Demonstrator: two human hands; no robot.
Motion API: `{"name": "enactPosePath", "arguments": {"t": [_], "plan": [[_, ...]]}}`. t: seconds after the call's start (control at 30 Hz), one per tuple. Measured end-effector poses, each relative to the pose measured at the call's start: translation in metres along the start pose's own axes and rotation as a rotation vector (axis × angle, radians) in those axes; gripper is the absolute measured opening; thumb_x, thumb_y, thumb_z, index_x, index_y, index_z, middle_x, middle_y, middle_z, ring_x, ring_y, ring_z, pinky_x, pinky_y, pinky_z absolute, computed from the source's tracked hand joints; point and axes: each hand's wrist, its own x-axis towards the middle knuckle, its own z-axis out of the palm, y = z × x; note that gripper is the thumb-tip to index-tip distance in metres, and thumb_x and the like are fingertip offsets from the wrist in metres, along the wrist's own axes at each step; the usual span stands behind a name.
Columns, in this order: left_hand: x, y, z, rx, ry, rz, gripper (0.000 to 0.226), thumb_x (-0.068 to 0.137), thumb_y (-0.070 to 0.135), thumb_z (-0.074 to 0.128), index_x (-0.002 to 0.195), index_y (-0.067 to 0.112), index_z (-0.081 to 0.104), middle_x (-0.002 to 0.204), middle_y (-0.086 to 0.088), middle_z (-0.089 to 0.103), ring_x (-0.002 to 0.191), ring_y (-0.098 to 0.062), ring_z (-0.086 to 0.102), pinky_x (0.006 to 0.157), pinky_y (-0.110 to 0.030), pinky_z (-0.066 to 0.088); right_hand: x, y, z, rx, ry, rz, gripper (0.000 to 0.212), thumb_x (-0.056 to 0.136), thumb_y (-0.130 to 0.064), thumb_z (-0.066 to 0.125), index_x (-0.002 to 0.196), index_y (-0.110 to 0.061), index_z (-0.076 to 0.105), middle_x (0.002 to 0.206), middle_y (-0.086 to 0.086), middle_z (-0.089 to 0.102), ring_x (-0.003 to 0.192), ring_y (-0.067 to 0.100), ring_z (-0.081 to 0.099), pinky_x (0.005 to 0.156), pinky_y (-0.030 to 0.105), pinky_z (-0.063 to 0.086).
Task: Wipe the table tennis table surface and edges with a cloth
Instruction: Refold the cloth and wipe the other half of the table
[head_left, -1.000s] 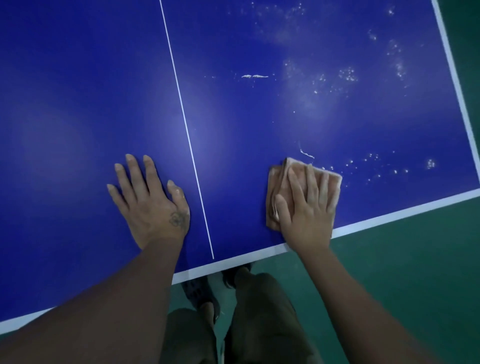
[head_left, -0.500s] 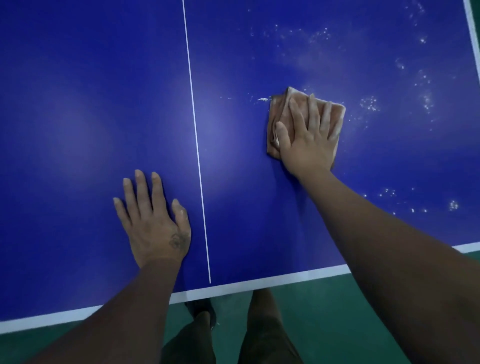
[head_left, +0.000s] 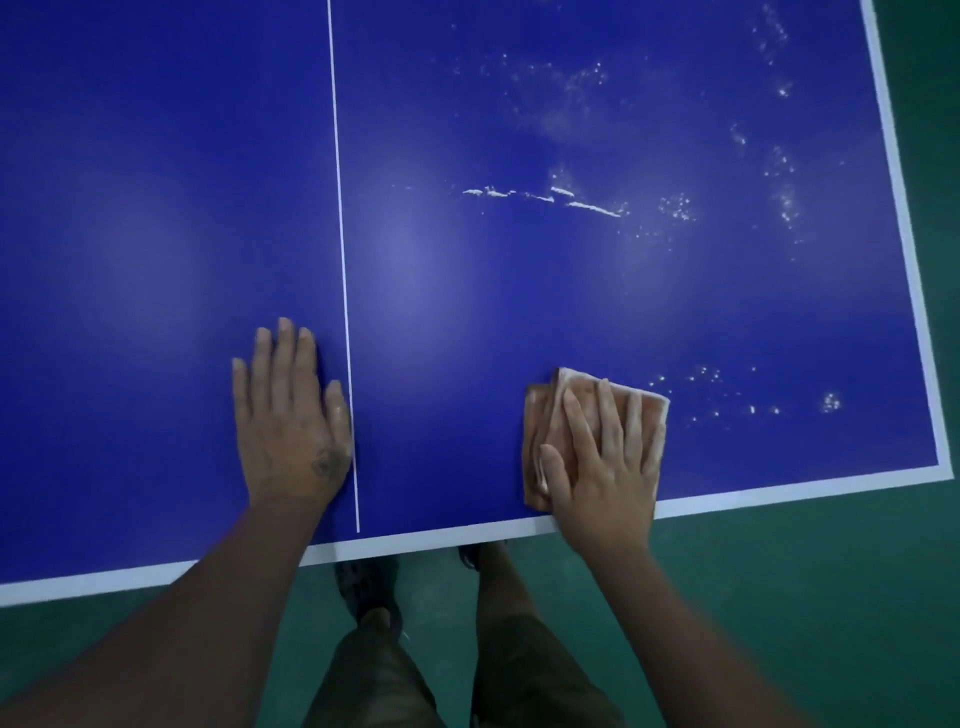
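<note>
As the stroke ends, the right grip (head_left: 602, 457), fingers straight, presses the cloth (head_left: 537, 415) back at the near edge of the bench (head_left: 156, 208), drawn in from mid-surface; a dust ridge (head_left: 592, 208) and specks (head_left: 727, 395) remain beyond, while the left grip (head_left: 291, 421) rests flat, holding nothing.

Blue table (head_left: 156, 208) with folded cloth (head_left: 540, 431), white specks (head_left: 545, 196)

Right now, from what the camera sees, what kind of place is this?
Most likely an indoor sports hall or games room. There is a blue table tennis table with a white centre line and a white edge band, and it stands on a smooth green floor that looks like sports flooring.
</note>
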Motion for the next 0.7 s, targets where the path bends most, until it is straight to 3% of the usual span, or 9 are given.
{"name": "enactPosePath", "arguments": {"t": [0.1,0.23,0.53,0.7], "plan": [[-0.013,0.057,0.009,-0.066,-0.004,0.028,0.060,0.116,0.034,0.036,0.168,0.004,0.035,0.179,-0.013,0.028,0.169,-0.031,0.017,0.137,-0.058,0.015,0.019,0.025,-0.005,-0.005,-0.001,-0.036,0.067,0.108,-0.062,0.036,0.169,-0.035,0.031,0.180,0.000,0.016,0.167,0.033,0.007,0.130,0.068,0.012],[-0.032,0.114,0.029,-0.006,-0.120,-0.079,0.069,0.115,0.047,0.029,0.174,0.013,0.021,0.184,-0.006,0.010,0.171,-0.028,0.001,0.137,-0.056,0.010,0.083,0.037,-0.012,-0.008,0.041,-0.051,0.065,0.109,-0.061,0.037,0.168,-0.034,0.034,0.179,0.001,0.020,0.167,0.033,0.011,0.131,0.066,0.011],[-0.038,0.114,0.040,0.015,-0.111,-0.111,0.073,0.112,0.051,0.035,0.175,0.016,0.021,0.184,-0.001,0.009,0.171,-0.025,0.002,0.138,-0.054,0.008,0.215,0.036,-0.028,0.085,0.004,0.012,0.065,0.109,-0.065,0.029,0.169,-0.042,0.024,0.181,-0.006,0.009,0.168,0.027,-0.001,0.132,0.062,0.000],[-0.039,0.113,0.041,0.005,-0.123,-0.120,0.073,0.111,0.049,0.036,0.175,0.016,0.020,0.185,0.000,0.008,0.171,-0.025,0.002,0.138,-0.054,0.008,0.195,0.036,-0.026,0.067,0.037,-0.053,0.064,0.111,-0.062,0.030,0.170,-0.038,0.026,0.181,-0.003,0.012,0.168,0.030,0.003,0.131,0.064,0.005]]}}
